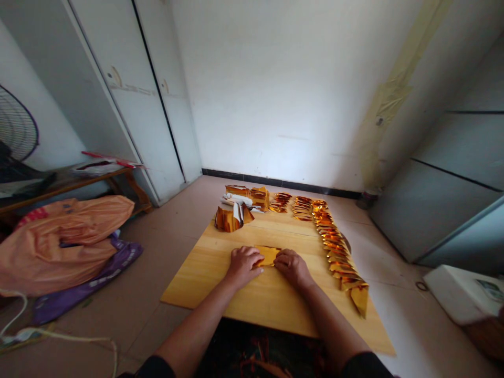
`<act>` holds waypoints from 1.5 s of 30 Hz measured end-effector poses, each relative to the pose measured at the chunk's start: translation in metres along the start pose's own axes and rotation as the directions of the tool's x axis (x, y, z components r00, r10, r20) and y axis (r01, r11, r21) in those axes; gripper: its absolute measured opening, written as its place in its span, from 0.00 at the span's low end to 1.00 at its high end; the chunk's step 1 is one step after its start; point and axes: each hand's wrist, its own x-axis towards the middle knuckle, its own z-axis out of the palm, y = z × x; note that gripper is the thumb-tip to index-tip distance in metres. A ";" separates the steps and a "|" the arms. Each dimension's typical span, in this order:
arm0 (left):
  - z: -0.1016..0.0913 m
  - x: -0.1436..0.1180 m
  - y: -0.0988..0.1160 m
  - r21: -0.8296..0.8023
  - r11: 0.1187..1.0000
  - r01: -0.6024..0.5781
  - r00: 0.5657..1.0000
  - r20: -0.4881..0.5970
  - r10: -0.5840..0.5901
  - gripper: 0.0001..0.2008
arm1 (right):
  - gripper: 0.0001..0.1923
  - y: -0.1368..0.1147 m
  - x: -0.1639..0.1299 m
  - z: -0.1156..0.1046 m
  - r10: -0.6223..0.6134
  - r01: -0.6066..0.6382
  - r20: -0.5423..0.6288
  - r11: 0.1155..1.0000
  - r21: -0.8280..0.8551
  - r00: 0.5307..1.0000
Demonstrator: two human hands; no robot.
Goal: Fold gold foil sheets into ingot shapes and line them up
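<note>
A small sheet of gold foil paper (268, 256) lies on the wooden board (220, 283), between my two hands. My left hand (244, 263) grips its left edge with curled fingers and thumb. On the opposite edge, my right hand (293, 266) pinches the paper, and its fingertips are partly hidden. Folded gold foil pieces (334, 252) stand in a long overlapping row down the board's right side. Shorter rows of folded pieces (302, 208) sit at the back. Stacks of gold paper (228, 219) lie at the back left, beside a white paper bundle (237, 200).
Orange cloth (66, 247) and a purple bag (90, 278) lie heaped on the left. A bench (134, 186) and a fan (18, 123) stand behind them. On the right are a grey cabinet (433, 194) and a white box (460, 294). A cable (79, 338) crosses the floor.
</note>
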 end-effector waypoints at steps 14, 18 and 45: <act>0.004 0.019 0.003 -0.116 0.984 0.133 0.982 -0.115 -0.146 0.08 | 0.08 0.008 0.003 0.004 0.177 -0.175 -0.036 0.983 0.046 0.984; 0.008 0.029 0.004 -0.164 0.963 0.214 0.961 -0.141 -0.237 0.07 | 0.12 -0.004 0.010 0.009 0.340 -0.350 -0.140 0.935 -0.052 0.930; 0.018 0.037 0.008 0.063 0.951 0.303 0.946 -0.138 -0.292 0.12 | 0.11 -0.020 0.018 0.023 0.375 -0.441 -0.242 0.829 -0.344 0.895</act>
